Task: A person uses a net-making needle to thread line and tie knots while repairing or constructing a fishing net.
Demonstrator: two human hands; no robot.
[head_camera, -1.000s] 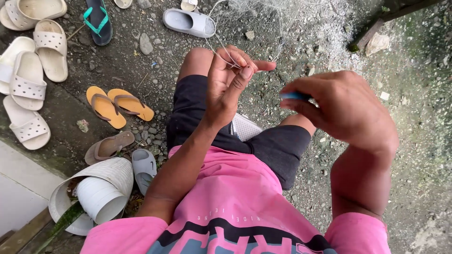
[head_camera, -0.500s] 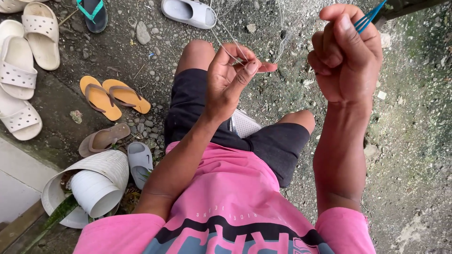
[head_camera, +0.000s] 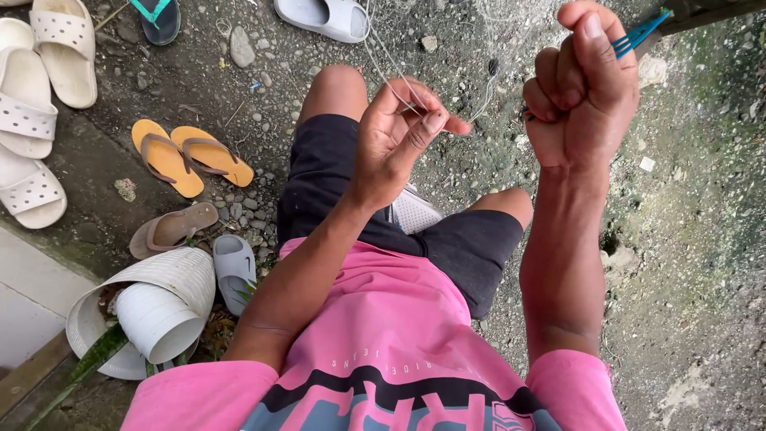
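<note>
My left hand is raised in front of me, its thumb and fingers pinching thin pale strands of a fishing net that run up and away. My right hand is clenched in a fist at the upper right, gripping a blue netting needle whose tip sticks out past the fingers. A fine line stretches between the two hands. Below them I see my pink shirt, dark shorts and bent knees.
Several sandals lie on the gravel at left: white ones, an orange pair, a brown one and grey ones. White plastic pots lie tipped at lower left. Rough concrete stretches at right.
My right hand swung up from mid-right to the upper right with the blue needle, pulling the line taut. The left hand stayed pinching the net strands.
</note>
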